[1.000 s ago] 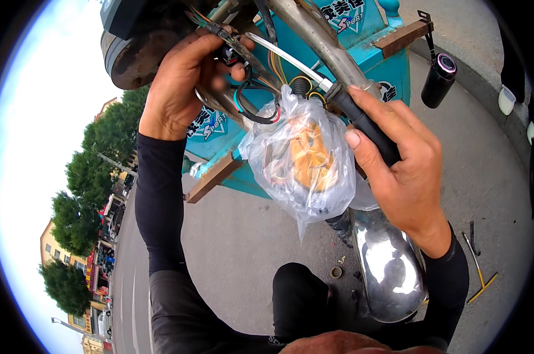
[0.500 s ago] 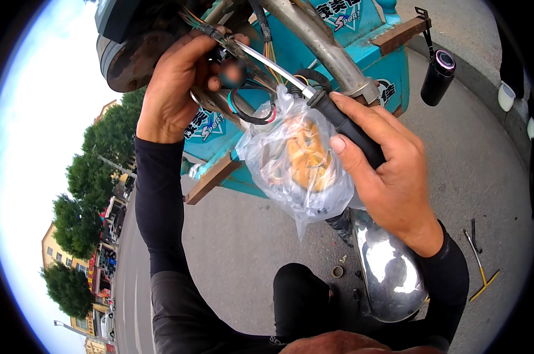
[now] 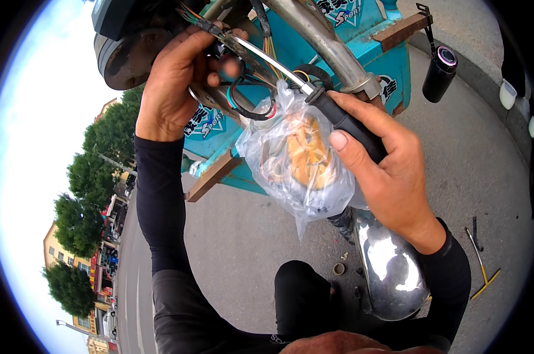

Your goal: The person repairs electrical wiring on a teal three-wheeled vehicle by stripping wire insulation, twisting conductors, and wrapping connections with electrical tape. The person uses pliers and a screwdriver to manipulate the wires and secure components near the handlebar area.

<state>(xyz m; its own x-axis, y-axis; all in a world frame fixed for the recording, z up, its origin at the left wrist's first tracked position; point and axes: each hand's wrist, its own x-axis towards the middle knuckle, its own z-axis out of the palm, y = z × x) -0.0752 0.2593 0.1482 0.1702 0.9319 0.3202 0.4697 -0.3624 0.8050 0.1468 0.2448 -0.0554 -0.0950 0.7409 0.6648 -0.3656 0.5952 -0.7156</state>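
Note:
My right hand (image 3: 391, 165) is closed round the black handle of a screwdriver (image 3: 344, 121). Its bright shaft slants up and left, and its tip reaches the wiring beside my left fingers. High on the left, my left hand (image 3: 175, 88) pinches a wrapped wiring harness (image 3: 211, 26) with several thin coloured wires. A loop of black cable with red and teal bits (image 3: 252, 112) hangs below that hand. Between the hands, a clear plastic bag (image 3: 296, 165) wraps a yellowish part and wires; what exactly it is stays unclear.
A teal vehicle body (image 3: 249, 171) with rusty brackets (image 3: 214, 175) and a metal tube (image 3: 326, 47) lies beyond. A black round lamp (image 3: 128, 59) is upper left. A chrome fender (image 3: 391, 265) stands below right. A yellow-handled tool (image 3: 485, 283) lies on the pavement; a black cylinder (image 3: 439, 75) hangs upper right.
Almost nothing differs. The screwdriver and right hand have shifted very slightly, and the left hand keeps its hold on the harness.

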